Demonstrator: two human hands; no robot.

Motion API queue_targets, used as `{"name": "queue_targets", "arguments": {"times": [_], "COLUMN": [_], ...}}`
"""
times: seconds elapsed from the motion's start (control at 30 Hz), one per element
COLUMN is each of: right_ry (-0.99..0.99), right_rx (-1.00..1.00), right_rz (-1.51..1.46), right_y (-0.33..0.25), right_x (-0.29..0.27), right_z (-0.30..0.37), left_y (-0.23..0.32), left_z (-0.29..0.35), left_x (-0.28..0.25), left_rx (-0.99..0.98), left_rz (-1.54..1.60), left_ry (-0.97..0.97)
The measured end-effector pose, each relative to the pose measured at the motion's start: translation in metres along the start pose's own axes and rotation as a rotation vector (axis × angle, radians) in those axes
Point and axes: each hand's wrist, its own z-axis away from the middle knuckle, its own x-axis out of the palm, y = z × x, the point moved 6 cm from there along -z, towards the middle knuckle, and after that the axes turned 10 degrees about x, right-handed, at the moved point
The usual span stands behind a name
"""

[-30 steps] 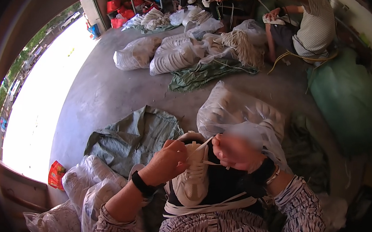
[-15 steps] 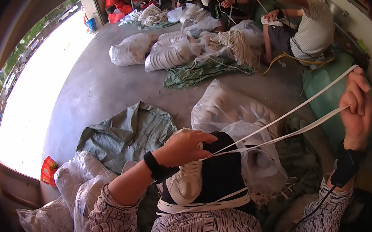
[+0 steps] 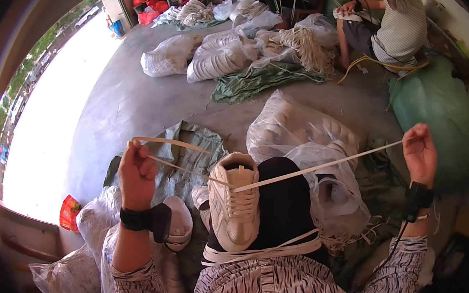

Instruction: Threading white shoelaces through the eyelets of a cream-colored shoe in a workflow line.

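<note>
A cream-white sneaker point(image 3: 231, 219) rests on my dark-clad lap, its toe toward me and its front laced. From the top of the lacing a flat, pale shoelace point(image 3: 328, 164) runs taut up to my right hand point(image 3: 420, 154), whose fingers are pinched on it. My left hand point(image 3: 137, 171), raised left of the shoe, grips the lace's other end; a loose length of it trails back toward the shoe. Several spare laces point(image 3: 275, 255) lie in a band across my lap below the toe. Another white shoe point(image 3: 176, 223) sits beside my left wrist.
A clear plastic bag of shoes point(image 3: 304, 125) stands just beyond my knees. Green woven sacking point(image 3: 190, 136) lies on the floor to the left, with plastic bags point(image 3: 101, 213) nearer. At right bulges a green sack point(image 3: 443, 121). Other people, including one in a striped shirt point(image 3: 400, 38), sit farther back.
My left hand has left the shoe and swung out left with one lace end, uncovering the shoe. My right hand has come down, and a single strand now runs to it instead of two.
</note>
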Motion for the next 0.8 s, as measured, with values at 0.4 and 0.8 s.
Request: {"name": "queue_targets", "arguments": {"times": [0.4, 0.8], "right_ry": [-0.058, -0.464], "right_rx": [0.213, -0.013], "right_rz": [1.485, 1.857], "right_y": [0.163, 0.272], "right_x": [-0.066, 0.014], "right_z": [-0.014, 0.019], "left_y": [0.073, -0.086], "left_z": [-0.027, 0.066], "left_x": [-0.341, 0.034], "left_rx": [0.017, 0.159], "left_rz": [-0.422, -1.003], "left_ry": [0.62, -0.499]}}
